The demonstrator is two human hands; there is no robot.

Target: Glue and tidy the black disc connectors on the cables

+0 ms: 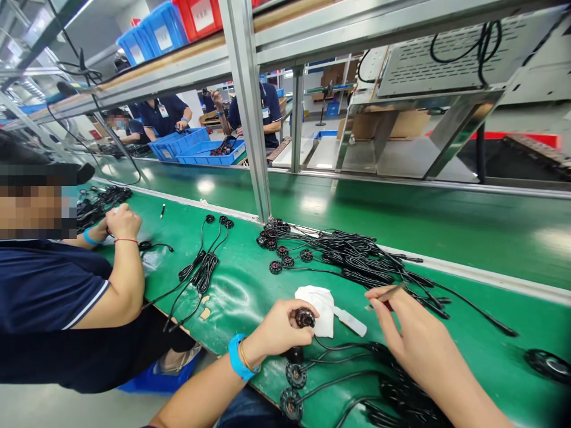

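Note:
My left hand [285,326], with a blue wristband, pinches a round black cable end [305,318] between thumb and fingers. A thin tweezers-like tool [387,295] is in my right hand [413,324], its tip pointing left toward the cable end but apart from it. Between the hands lie a crumpled white cloth [316,306] and a small translucent white tube [351,321]. Below them, more round black cable ends [292,403] with coiled cables [397,380] lie near the table's front edge, partly hidden by my right forearm.
A pile of bundled black cables [357,255] lies behind my hands. Further left are several coiled cables [203,267]. A co-worker's hands [122,223] work at the left. A metal post [245,107] rises from the green table [250,255]. At right sits a black disc [548,364].

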